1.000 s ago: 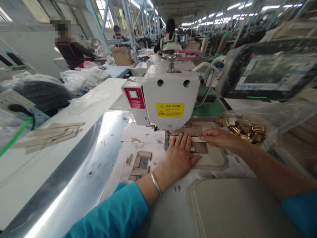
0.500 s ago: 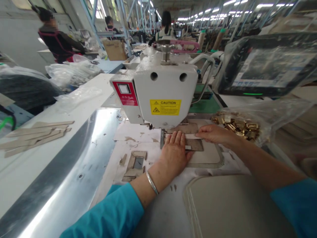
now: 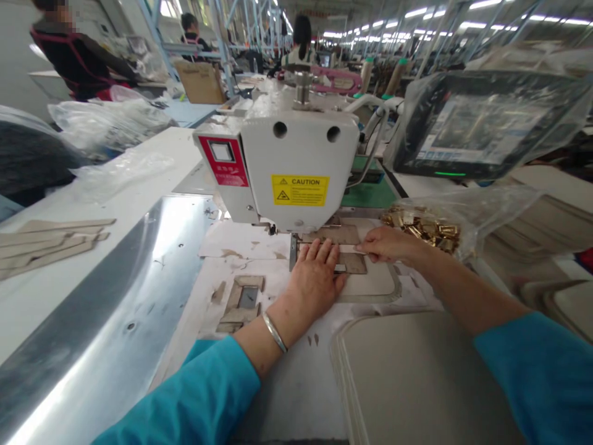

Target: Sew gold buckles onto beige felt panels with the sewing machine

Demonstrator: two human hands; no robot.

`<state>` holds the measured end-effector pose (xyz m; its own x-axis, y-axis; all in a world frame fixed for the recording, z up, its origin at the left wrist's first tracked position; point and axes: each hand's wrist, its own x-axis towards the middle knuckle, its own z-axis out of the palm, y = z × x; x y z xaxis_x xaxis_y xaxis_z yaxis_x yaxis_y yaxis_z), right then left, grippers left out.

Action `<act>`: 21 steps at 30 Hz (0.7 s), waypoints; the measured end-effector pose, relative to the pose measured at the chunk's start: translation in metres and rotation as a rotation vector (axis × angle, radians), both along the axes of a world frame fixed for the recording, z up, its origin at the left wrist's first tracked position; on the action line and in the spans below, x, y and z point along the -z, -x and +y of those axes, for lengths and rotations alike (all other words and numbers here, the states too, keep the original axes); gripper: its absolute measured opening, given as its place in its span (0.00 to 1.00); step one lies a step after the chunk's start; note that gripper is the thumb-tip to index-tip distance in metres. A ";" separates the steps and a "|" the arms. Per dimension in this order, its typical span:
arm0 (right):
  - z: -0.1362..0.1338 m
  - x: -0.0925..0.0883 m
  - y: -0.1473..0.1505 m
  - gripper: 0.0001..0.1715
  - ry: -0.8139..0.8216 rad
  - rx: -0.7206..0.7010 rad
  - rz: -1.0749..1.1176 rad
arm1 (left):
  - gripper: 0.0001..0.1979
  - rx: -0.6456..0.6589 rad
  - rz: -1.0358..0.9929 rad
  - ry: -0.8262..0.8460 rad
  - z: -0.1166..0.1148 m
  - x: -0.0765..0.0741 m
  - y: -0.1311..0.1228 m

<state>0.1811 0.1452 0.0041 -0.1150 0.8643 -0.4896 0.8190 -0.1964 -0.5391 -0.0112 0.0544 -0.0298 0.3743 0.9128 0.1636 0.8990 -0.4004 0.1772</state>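
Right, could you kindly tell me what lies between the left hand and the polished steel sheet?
The head view shows tan cut-out pieces on stained white paper between the left hand and the polished steel sheet.

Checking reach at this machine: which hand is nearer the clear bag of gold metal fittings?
Right. The right hand is just in front of the bag; the left hand, flat on the tan pieces, lies farther left.

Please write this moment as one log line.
left hand: flat on brown panel | right hand: on pale strip | white sewing machine: ahead
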 end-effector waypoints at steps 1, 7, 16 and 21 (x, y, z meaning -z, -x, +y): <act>0.000 0.001 0.001 0.22 -0.018 -0.001 -0.005 | 0.30 -0.003 0.000 -0.006 0.000 0.000 0.000; -0.004 -0.013 0.006 0.15 -0.288 -0.159 -0.181 | 0.29 -0.008 -0.008 -0.054 -0.002 0.002 -0.001; -0.013 -0.023 0.005 0.12 0.051 0.240 0.498 | 0.29 -0.007 -0.014 -0.061 -0.002 0.004 0.000; -0.013 -0.012 0.001 0.12 0.122 0.377 0.599 | 0.29 -0.004 -0.024 -0.061 -0.001 0.006 -0.001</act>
